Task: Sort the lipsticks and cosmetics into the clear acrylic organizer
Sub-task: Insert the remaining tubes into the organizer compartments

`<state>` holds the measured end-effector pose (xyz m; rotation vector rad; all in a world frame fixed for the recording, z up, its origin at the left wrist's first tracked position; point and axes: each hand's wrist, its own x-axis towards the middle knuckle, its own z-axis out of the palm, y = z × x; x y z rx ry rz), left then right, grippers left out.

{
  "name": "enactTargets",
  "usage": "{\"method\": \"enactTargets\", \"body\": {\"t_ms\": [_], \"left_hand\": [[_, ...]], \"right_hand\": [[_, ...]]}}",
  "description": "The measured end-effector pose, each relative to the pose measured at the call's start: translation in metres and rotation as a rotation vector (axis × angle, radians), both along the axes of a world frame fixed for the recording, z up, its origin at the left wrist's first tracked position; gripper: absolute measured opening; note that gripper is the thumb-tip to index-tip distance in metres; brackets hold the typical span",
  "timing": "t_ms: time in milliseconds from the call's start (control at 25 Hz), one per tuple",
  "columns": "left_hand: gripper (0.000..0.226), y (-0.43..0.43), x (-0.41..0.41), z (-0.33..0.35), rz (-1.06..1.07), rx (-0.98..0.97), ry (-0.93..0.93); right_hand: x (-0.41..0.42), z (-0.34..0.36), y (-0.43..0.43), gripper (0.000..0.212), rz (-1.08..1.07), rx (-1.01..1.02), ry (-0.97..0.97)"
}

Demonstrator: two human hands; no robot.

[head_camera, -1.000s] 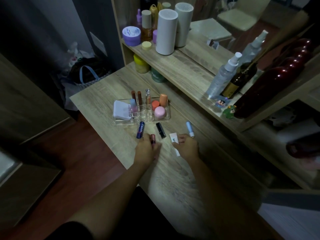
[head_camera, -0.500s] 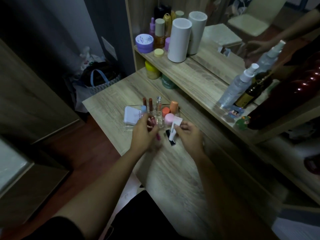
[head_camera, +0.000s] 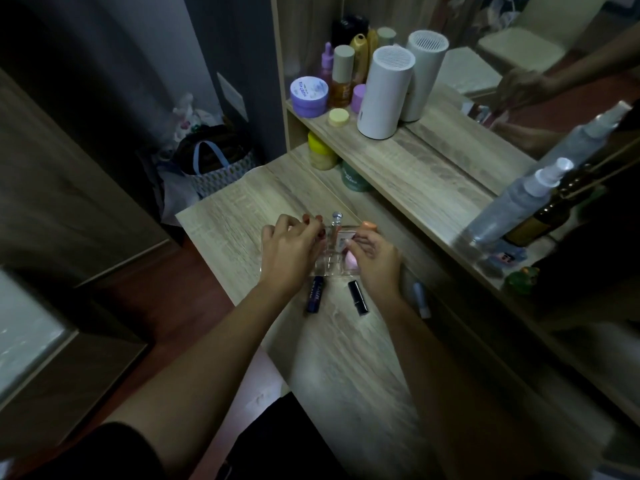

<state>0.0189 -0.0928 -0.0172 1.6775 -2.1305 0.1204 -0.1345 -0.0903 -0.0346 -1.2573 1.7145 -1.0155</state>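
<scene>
The clear acrylic organizer (head_camera: 330,268) stands on the wooden table, mostly covered by my hands. My left hand (head_camera: 289,249) is over its left side, fingers closed on a dark red lipstick (head_camera: 321,233). My right hand (head_camera: 375,259) is over its right side, pinching a small white tube (head_camera: 344,241). In the organizer stand two red-topped lipsticks (head_camera: 306,219), a glass vial (head_camera: 336,221), an orange-capped item (head_camera: 369,225) and a pink round item (head_camera: 351,263). A dark blue tube (head_camera: 314,294), a black lipstick (head_camera: 357,298) and a light blue tube (head_camera: 420,299) lie in front of it.
Behind the table runs a raised shelf (head_camera: 415,168) with a mirror, a white cylinder (head_camera: 384,95), a purple jar (head_camera: 309,93), several bottles and a spray bottle (head_camera: 512,209). Yellow (head_camera: 322,152) and green (head_camera: 353,178) jars sit under it. A basket (head_camera: 221,164) stands on the floor, left.
Both hands lifted from the table's front and moved forward over the organizer, the left carrying the dark red lipstick, the right the white tube.
</scene>
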Motion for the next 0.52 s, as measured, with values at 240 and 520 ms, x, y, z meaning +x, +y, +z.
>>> {"method": "enactTargets", "body": {"t_ms": [240,520], "left_hand": [[0.018,-0.010,0.000,-0.015,-0.006,-0.089,-0.152],[0.020,-0.016,-0.001,-0.024,0.007,-0.051,-0.224]], "right_hand": [[0.004,-0.015,-0.006,0.025,0.049,0.000,0.054],[0.008,-0.027,-0.013,0.024,0.070,-0.006,0.228]]}}
